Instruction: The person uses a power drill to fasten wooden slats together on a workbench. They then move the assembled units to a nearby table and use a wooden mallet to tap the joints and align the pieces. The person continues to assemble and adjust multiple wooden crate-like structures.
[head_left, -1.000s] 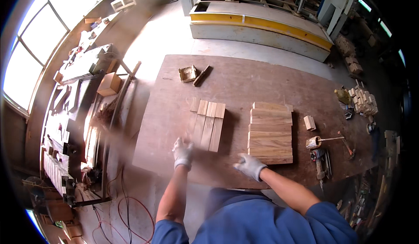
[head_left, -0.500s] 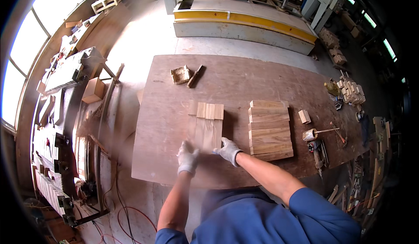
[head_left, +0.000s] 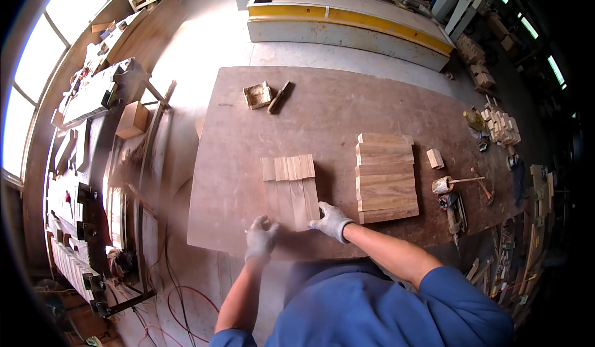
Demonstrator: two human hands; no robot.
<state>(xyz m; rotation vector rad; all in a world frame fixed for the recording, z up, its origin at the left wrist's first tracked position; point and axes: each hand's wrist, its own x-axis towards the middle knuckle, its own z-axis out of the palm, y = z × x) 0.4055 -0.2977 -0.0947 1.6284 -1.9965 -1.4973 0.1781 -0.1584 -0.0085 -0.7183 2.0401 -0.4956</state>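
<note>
A stack of wooden strips (head_left: 292, 199) lies on the table in front of me, shorter pieces across its far end and long ones running toward me, slightly askew. My right hand (head_left: 333, 222), in a pale work glove, grips its near right corner, thumb at the near end and fingers along the side. Just off the near left corner is my left hand (head_left: 261, 236), also gloved, its fingers loosely bent and apart from the thumb, with nothing visible in it. To the right sits a second, wider set of wooden boards (head_left: 387, 179) laid edge to edge, untouched.
The large brown table (head_left: 229, 161) bears a small glue-stained tray (head_left: 257, 95) and a dark-bladed tool (head_left: 279, 98) at far left. At right are a small wood block (head_left: 435, 158), a pot with a stick (head_left: 442, 185), a hammer (head_left: 485, 189) and a power tool (head_left: 453, 213).
The strip stack has slid toward me and turned slightly, with my right hand at its corner. My left hand has shifted a little left, away from the stack's edge.
</note>
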